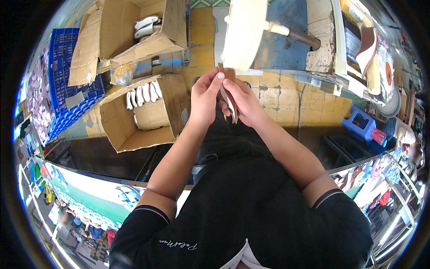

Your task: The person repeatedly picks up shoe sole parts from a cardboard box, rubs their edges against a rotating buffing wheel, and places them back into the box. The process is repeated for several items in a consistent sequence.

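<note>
Between both hands is a thin brown shoe sole [229, 74] with a whitish edge, held upright and lengthwise. My left hand [205, 96] pinches it from the left, thumb on top. From the right, my right hand [244, 100] grips it with its thumb against the brown face. The sole's far end meets the lower edge of a large pale buffing wheel [243, 38], whose surface is blurred. Fingers hide part of the sole's sides.
The wheel's shaft [295, 36] runs right to a machine housing [320, 40]. Left are an open carton [148, 134] holding several soles, another carton [87, 49] and a blue crate [56, 112]. A blue stool [360, 124] stands right. Other people are behind.
</note>
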A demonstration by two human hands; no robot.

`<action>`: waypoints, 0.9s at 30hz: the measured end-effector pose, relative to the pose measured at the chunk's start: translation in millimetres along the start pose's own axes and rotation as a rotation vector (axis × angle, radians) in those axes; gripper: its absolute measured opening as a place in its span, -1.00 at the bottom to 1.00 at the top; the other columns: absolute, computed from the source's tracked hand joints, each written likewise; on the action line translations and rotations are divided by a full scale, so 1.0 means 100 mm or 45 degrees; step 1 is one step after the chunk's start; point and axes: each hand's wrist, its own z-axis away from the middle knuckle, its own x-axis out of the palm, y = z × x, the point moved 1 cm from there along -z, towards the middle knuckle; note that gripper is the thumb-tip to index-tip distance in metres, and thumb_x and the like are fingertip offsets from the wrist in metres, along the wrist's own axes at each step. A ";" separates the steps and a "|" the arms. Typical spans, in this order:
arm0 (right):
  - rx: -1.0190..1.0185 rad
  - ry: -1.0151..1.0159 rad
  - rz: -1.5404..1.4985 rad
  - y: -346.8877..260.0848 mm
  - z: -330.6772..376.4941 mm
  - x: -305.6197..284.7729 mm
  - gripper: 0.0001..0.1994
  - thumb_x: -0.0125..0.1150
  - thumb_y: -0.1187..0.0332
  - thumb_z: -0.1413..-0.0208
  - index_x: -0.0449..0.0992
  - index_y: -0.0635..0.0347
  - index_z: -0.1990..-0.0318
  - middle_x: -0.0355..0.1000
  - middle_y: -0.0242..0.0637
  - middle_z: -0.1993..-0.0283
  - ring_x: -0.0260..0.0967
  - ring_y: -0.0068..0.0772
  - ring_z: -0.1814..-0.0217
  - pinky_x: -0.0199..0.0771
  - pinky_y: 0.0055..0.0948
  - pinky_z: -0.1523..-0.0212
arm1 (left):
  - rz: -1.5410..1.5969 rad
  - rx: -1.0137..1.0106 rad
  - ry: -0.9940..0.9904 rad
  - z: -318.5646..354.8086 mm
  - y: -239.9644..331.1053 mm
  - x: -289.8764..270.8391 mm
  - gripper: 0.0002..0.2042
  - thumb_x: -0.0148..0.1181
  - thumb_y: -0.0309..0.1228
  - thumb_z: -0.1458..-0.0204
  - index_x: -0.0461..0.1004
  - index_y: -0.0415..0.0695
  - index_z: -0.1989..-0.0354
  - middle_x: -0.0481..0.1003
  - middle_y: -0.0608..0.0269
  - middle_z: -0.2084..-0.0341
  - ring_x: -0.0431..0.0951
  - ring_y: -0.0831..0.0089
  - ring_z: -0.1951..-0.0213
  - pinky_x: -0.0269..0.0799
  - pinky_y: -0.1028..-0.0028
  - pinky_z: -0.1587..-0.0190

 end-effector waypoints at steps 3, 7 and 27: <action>0.010 0.016 -0.019 0.00 -0.07 -0.01 -0.64 0.20 0.02 -0.66 0.47 0.18 -0.04 0.49 -0.36 0.29 0.49 -0.50 0.40 0.48 -0.44 0.53 | -0.009 -0.052 -0.035 -0.07 0.02 -0.02 -0.47 0.34 -0.23 -0.54 0.50 -0.42 -0.44 0.69 0.13 0.09 0.63 0.52 0.50 0.59 0.48 0.57; -0.110 -0.041 0.151 -0.01 0.05 0.02 -0.65 0.19 0.05 -0.66 0.46 0.20 -0.08 0.50 -0.37 0.29 0.48 -0.52 0.42 0.50 -0.43 0.51 | 0.006 0.037 -0.044 0.05 0.06 -0.01 -0.48 0.34 -0.29 -0.53 0.48 -0.42 -0.48 0.68 0.12 0.03 0.67 0.52 0.36 0.59 0.50 0.52; -1.065 -0.343 0.900 -0.51 1.65 0.17 -0.30 0.52 0.25 -0.42 0.29 0.34 -0.55 0.59 0.01 -0.32 0.65 -0.08 -0.32 0.64 -0.10 -0.30 | -0.458 1.049 -0.550 1.60 0.68 0.40 -0.26 0.45 -0.54 -0.31 0.37 -0.23 -0.68 0.44 -0.12 -0.58 0.41 0.02 -0.60 0.30 0.08 -0.61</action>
